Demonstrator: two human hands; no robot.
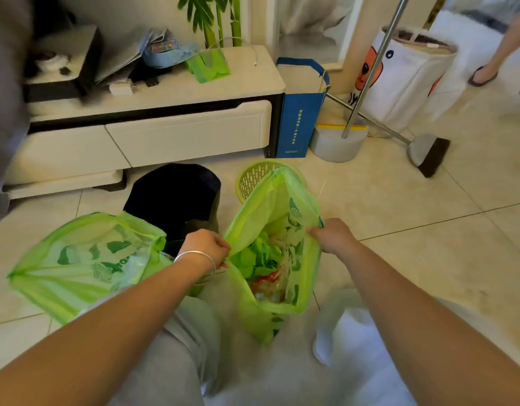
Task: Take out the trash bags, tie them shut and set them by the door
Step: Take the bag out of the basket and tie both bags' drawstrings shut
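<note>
A green trash bag (277, 206) stands open on the floor in front of me, with crumpled green plastic and food wrappers inside. My left hand (207, 244), with a silver bracelet on the wrist, pinches the left rim of this bag. My right hand (332, 234) pinches the right rim, and the mouth is stretched wide between them. A second green trash bag (85, 259) lies on the floor to the left, its mouth loose and untied. Behind the open bag stands a green slotted waste basket (254, 178).
A black bin (176, 194) stands between the two bags. Behind it is a white TV cabinet (165, 133), with a blue paper bag (299, 112) beside it. A broom (425, 149) and a metal pole stand lie at right. Another person's sandalled foot (484, 76) is at top right.
</note>
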